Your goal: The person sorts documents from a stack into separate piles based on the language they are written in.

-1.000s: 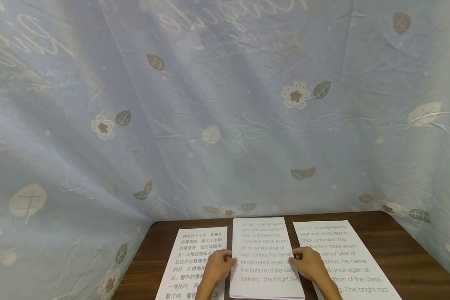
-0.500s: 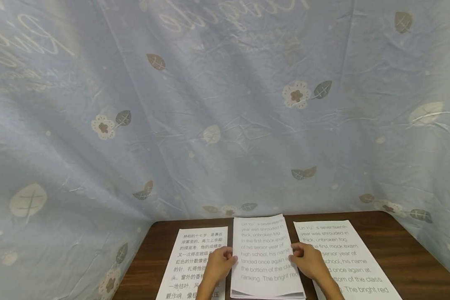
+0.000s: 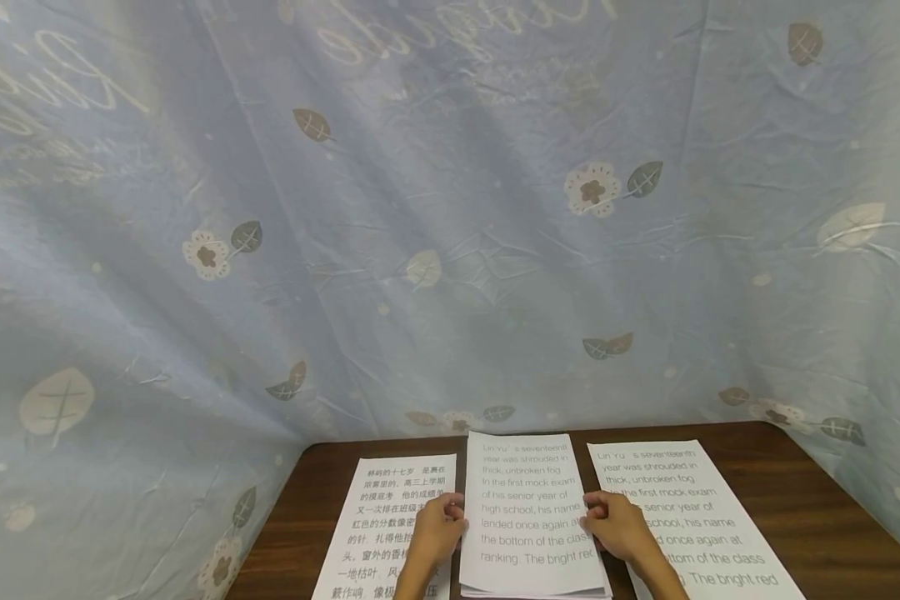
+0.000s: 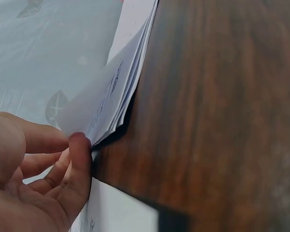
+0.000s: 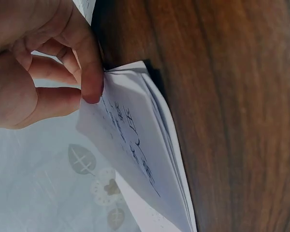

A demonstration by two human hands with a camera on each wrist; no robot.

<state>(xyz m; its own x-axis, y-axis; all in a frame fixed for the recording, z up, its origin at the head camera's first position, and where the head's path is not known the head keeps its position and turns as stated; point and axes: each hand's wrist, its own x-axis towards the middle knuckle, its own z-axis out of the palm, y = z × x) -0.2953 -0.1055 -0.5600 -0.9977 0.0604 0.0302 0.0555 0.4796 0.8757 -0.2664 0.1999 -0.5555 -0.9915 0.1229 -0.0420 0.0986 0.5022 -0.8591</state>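
A stack of printed paper sheets (image 3: pixel 527 518) with large English text lies on the table between my hands. My left hand (image 3: pixel 437 530) pinches its left edge between thumb and fingers. On the opposite side, my right hand (image 3: pixel 619 528) pinches the right edge the same way. Both wrist views show the edges of the sheets (image 4: pixel 104 101) raised off the wood and fanned a little apart. Handwriting-like dark marks show on the bent sheet (image 5: pixel 130 130) in the right wrist view. How many sheets each hand holds is hidden.
Left of the stack lies a sheet with Chinese text (image 3: pixel 378 517), partly under my left forearm. To the right is another English sheet (image 3: pixel 708 533), partly covered by my right hand. The dark wooden table (image 3: pixel 817 475) ends at a blue patterned curtain (image 3: pixel 495 333).
The upper sheets of the middle stack have flexed: the raised lower edge and tilted top right corner have settled flatter. Both hands keep their places at the sides, shifting only slightly.
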